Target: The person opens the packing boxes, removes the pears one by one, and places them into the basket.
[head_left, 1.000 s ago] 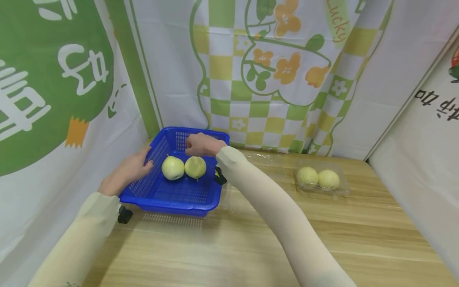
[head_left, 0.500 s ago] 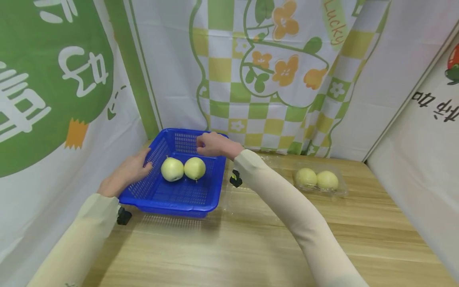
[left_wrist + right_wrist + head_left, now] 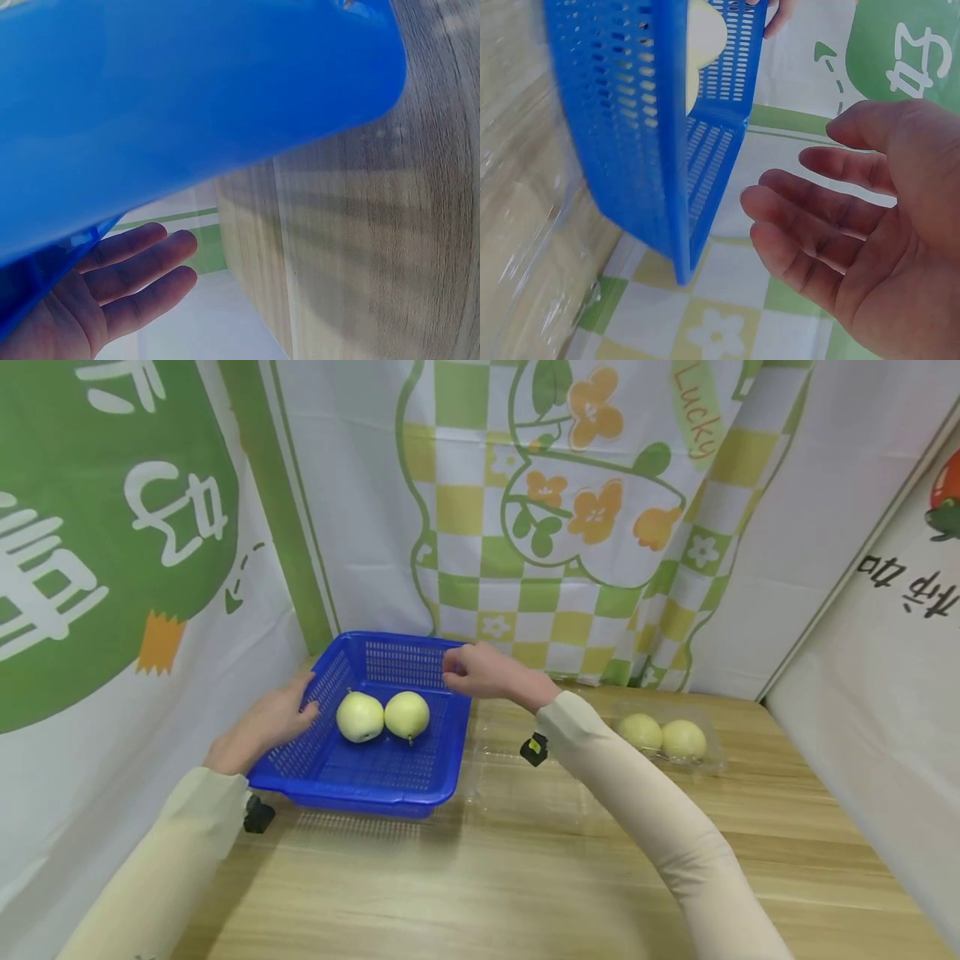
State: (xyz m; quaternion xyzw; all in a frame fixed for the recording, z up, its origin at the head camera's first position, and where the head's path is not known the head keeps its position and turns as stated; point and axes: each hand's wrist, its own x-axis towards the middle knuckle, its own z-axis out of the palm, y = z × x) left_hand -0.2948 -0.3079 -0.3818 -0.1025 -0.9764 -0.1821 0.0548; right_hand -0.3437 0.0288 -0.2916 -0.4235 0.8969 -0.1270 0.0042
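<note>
A blue slotted plastic basket [image 3: 360, 777] sits at the table's left side, holding two pale yellow-green pears [image 3: 360, 717] side by side. My left hand [image 3: 266, 722] holds its left rim, thumb over the inner side. In the left wrist view, several outstretched fingers [image 3: 139, 274] show outside the basket wall. Over the basket's back right corner hovers my right hand [image 3: 491, 672], fingers loosely bent. In the right wrist view nothing lies in its palm, and the fingers [image 3: 802, 217] stand apart from the blue rim.
Farther right, a clear plastic box [image 3: 708, 764] holds two more pears [image 3: 684, 740]. Another clear plastic container [image 3: 528, 789] lies right of the basket, partly under the right forearm. Printed cloth [image 3: 517, 610] hangs behind and at both sides of the wooden table [image 3: 525, 893].
My right hand has moved rightward from above the basket's middle to its back right corner. The left hand and the pears in the basket have stayed put.
</note>
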